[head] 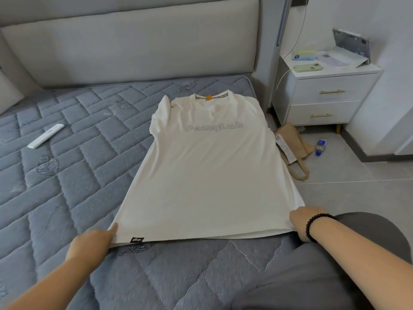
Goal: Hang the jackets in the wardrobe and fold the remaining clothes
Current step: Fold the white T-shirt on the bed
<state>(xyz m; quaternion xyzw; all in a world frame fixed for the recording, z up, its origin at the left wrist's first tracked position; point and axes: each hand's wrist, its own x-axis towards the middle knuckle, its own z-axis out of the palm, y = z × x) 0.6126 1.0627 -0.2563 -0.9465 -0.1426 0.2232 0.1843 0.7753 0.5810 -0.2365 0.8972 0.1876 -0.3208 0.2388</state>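
A white T-shirt (207,166) lies flat on the mattress (73,166), its length running straight away from the person toward the headboard (134,41), with the left hand (93,240) and right hand (301,220) each pinching a near hem corner.

Shirt (207,166): white cloth, matt, smooth, faint creases near collar; small black woven tag at hem. Mattress (73,175): grey-blue quilted fabric, stitched, matt. Headboard (125,41): padded grey upholstery, matt. Nightstand (328,95): white, smooth, brass-coloured metal handles. Bag (292,144): brown paper. Bottle (320,147): clear plastic. Floor (357,198): grey tile, slight sheen. Bracelet (312,227): dark glossy beads.
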